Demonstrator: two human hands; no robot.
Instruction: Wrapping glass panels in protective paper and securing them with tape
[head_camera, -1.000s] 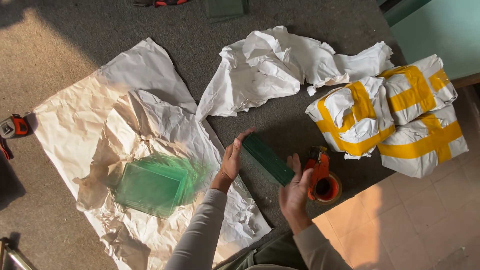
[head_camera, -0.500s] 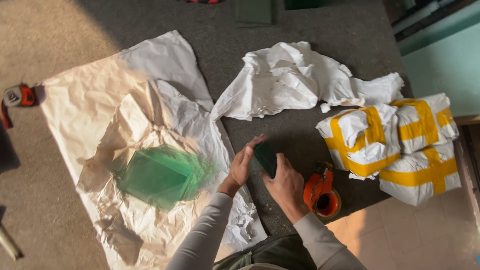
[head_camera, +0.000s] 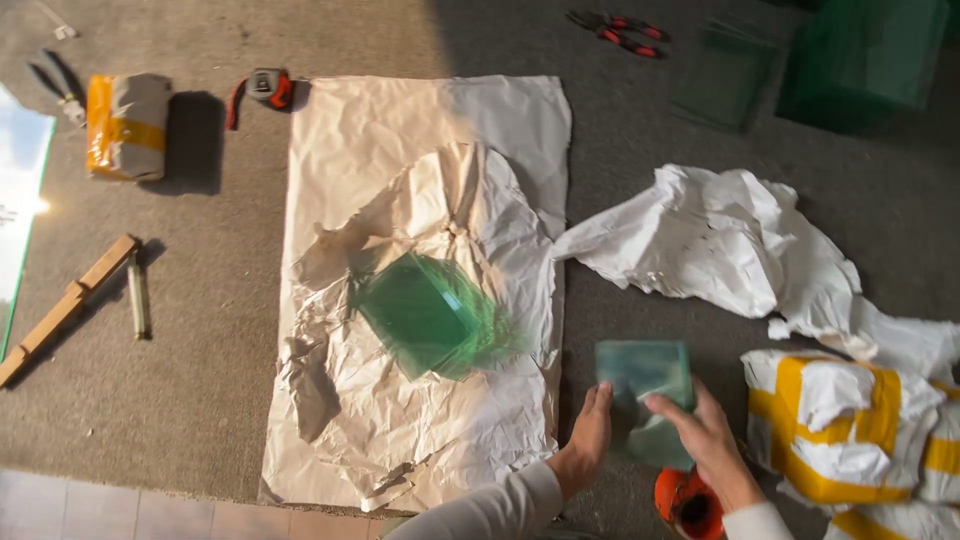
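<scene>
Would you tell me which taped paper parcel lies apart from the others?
The parcel at far left, beside the tape measure; the other parcels cluster at right.

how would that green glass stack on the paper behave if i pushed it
The green glass stack looks rigid and probably heavy for its size. Its panes lie fanned, so a push may slide them apart. The crumpled paper would likely drag along.

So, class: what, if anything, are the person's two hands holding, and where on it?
A flat square piece of green glass: the left hand grips its lower left edge, the right hand its lower right part.
</scene>
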